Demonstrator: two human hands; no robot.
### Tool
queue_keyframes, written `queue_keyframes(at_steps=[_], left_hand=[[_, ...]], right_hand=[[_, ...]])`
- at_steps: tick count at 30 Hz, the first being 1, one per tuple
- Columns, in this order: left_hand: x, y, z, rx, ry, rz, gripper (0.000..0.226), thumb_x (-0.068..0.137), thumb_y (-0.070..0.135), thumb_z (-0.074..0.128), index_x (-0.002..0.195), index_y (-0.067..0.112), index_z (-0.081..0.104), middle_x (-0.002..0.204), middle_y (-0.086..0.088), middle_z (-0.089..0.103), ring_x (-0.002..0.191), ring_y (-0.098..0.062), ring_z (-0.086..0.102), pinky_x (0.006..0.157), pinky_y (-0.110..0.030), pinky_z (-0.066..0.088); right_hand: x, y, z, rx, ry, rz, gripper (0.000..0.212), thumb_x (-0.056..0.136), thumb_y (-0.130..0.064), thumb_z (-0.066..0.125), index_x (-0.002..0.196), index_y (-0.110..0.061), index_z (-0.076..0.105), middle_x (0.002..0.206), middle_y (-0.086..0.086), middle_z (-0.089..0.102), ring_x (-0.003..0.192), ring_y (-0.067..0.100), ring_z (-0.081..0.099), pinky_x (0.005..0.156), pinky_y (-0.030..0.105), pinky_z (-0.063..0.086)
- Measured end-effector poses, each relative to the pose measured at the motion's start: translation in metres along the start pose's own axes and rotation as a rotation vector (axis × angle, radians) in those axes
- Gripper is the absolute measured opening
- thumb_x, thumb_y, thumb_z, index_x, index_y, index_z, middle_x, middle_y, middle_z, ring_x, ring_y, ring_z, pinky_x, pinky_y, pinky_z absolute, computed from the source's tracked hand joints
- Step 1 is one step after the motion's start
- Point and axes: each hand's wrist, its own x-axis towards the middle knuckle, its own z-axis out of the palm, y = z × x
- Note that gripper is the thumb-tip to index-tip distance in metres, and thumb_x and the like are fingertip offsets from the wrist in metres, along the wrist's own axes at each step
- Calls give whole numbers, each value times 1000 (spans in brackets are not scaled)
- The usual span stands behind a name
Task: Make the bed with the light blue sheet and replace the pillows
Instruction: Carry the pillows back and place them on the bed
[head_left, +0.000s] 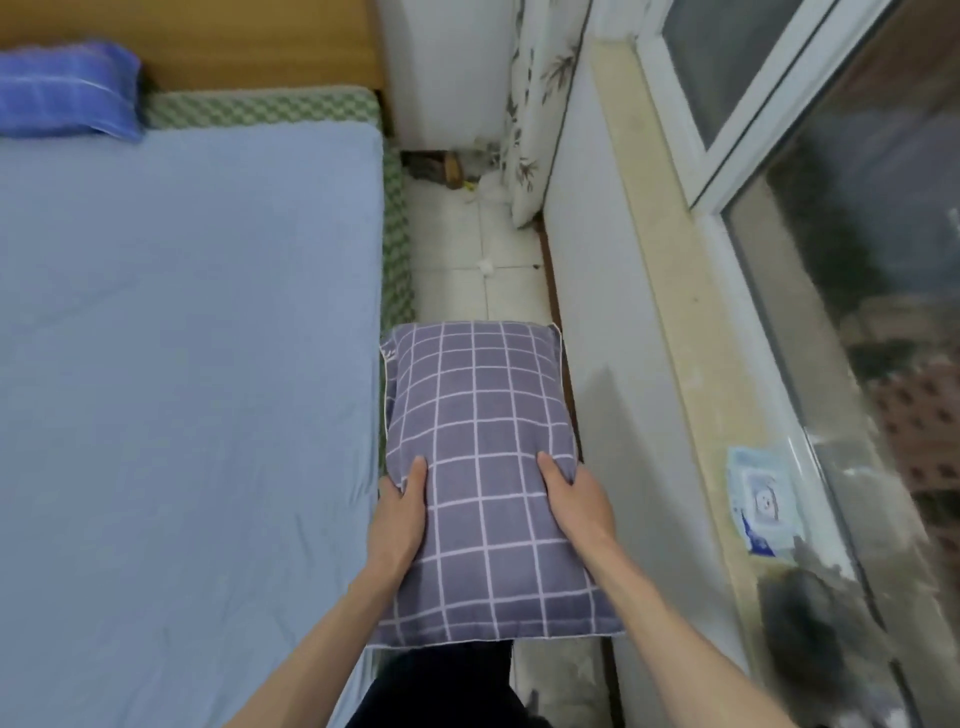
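Head view. A grey-purple pillow (483, 467) with a white grid pattern is held in the air over the floor strip beside the bed, its long axis pointing away from the person. The left hand (400, 514) grasps its left edge and the right hand (571, 499) its right edge, both near the end closer to the body; each thumb lies flat on the top face, while the remaining fingers curl under the pillow and are hidden. Both forearms reach forward, bare, converging slightly toward the pillow. The pillow is rectangular, soft and plump, with a thin white piped seam along its border. To the left, the light blue sheet (182, 364) lies spread flat over the mattress, smooth with shallow creases; a green checked underlay (260, 106) shows along its far and right edges. A second pillow (67, 88), bright blue with pale stripes, rests at the far left corner against the wooden headboard (208, 41). White floor tiles (493, 249), a patterned curtain (540, 104) and a stone window sill (675, 291) lie to the right.
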Motion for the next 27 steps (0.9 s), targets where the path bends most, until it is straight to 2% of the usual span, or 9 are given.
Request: queue_keyframes(at_steps=[4,7,11,16,19,22,25,27], left_hand=[[86,69,24,-138,141,-53,86,97,73,36,154,8,38,156,-12,46,142,-33,46,117,-43,32],[168,144,42,-197,112,-67,99,92,81,33,161,9,23,163,-7,35,148,-30,37,120,-42,27],[231,232,46,-223,97,-77,107,86,87,32,161,11,24,162,-6,38,145,-30,41,117,-44,32],[312,352,18,-240,135,-34,110,82,90,31,158,11,31,158,-7,45,140,-30,49,114,-42,35],[389,413,0,-248,211,-34,104,83,88,32,155,13,36,155,-7,48,138,-30,50,110,-40,36],[461,448,2,-294,263,-50,97,88,83,36,154,12,39,155,-8,48,139,-29,49,116,-40,34],[524,491,-25,-336,344,-144,94,89,81,39,152,10,41,155,-9,48,138,-29,50,116,-41,36],[573,533,-66,-370,417,-145,85,92,77,40,145,10,46,151,-11,52,134,-30,53,109,-40,38]], right_hand=[[115,-89,-3,-89,-89,-124,91,76,-86,40,134,-18,59,136,5,64,122,28,60,102,36,45],[209,-157,-18,-110,-56,-135,87,79,-82,43,138,-20,56,139,5,61,124,29,59,99,36,44],[286,-243,-46,-143,-49,-151,75,84,-76,47,130,-20,62,133,6,65,119,29,61,87,31,40],[364,-369,-67,-109,-117,-192,77,80,-78,44,130,-24,62,128,1,68,114,26,64,99,37,49],[435,-454,-49,-141,-160,-237,70,84,-76,45,126,-24,63,126,2,67,110,26,63,98,39,50],[510,-509,-26,-166,-208,-262,61,85,-74,46,117,-25,63,124,2,68,108,25,63,96,38,50],[575,-589,5,-276,-282,-291,67,88,-72,48,131,-22,60,134,3,64,117,26,61,89,30,42],[608,-673,35,-230,-363,-406,59,89,-69,50,129,-28,61,129,-3,65,112,20,61,89,28,41]])
